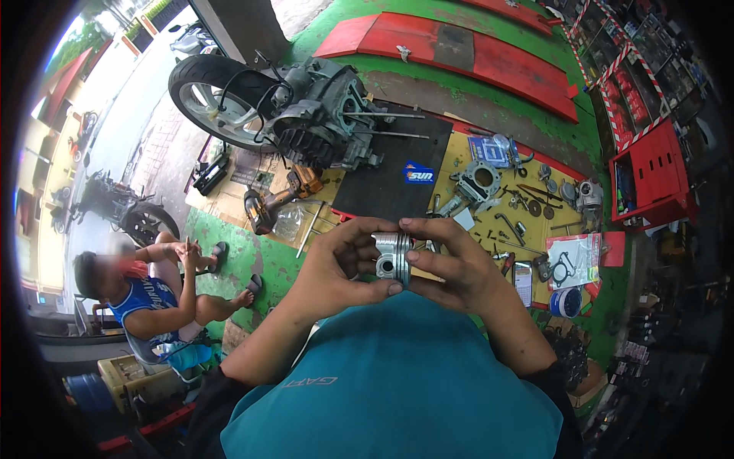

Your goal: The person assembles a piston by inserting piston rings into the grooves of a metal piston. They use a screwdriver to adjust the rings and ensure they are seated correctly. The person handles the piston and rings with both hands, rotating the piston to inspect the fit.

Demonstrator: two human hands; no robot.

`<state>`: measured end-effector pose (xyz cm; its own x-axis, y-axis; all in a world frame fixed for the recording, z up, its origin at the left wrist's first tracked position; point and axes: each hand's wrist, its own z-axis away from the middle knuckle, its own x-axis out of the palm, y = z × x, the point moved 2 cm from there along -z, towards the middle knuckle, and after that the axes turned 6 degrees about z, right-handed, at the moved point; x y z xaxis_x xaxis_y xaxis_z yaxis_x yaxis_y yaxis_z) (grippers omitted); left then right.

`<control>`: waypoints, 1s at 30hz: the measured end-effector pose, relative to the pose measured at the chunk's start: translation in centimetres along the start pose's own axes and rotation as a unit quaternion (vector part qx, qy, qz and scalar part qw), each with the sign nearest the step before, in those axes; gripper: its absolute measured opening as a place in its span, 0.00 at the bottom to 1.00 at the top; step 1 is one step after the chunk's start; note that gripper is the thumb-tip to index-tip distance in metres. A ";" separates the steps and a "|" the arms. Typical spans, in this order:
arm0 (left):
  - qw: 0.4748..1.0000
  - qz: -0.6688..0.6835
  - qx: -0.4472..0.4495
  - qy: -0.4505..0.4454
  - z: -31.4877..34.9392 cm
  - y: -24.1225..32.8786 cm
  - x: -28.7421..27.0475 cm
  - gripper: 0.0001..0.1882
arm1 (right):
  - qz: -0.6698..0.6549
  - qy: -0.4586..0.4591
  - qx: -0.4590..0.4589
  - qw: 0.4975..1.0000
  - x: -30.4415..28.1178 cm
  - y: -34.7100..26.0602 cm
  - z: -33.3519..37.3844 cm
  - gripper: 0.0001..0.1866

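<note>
A silvery engine piston is held up in front of my chest, its ring grooves turned to the right and the round pin hole facing me. My left hand is closed round its left side, thumb along the bottom and forefinger over the top. From the right, my right hand pinches the grooved end, fingertips on the ring edge. Whether a ring is seated in each groove is too small to tell. Beyond my hands stands a scooter engine with its rear wheel attached and long studs pointing right.
A cylinder block, loose bolts and tools lie on cardboard at the right, near a bagged gasket and a blue tub. A cordless power tool rests at the left. A seated person is further left. Red ramps lie behind.
</note>
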<state>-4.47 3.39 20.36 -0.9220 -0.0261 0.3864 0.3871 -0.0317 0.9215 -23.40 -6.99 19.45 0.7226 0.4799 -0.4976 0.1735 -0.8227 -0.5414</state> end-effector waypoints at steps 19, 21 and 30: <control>0.994 0.081 -0.034 -0.060 -3.4 3.9 -11.6 0.35 | 0.036 -0.072 0.099 0.992 6.0 1.4 -9.7 0.39; 0.994 0.079 -0.036 -0.059 -3.6 4.2 -11.8 0.36 | 0.027 -0.070 0.102 0.992 6.2 1.6 -10.0 0.38; 0.998 0.041 -0.006 -0.051 -4.4 3.6 -11.4 0.37 | 0.073 -0.061 0.034 0.995 5.9 2.6 -9.4 0.37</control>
<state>7.43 -0.80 19.08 -0.8836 0.0735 0.4625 0.4602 -0.0460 0.8866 -12.35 -9.19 21.46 0.6498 0.3942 -0.6498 0.0243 -0.8653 -0.5007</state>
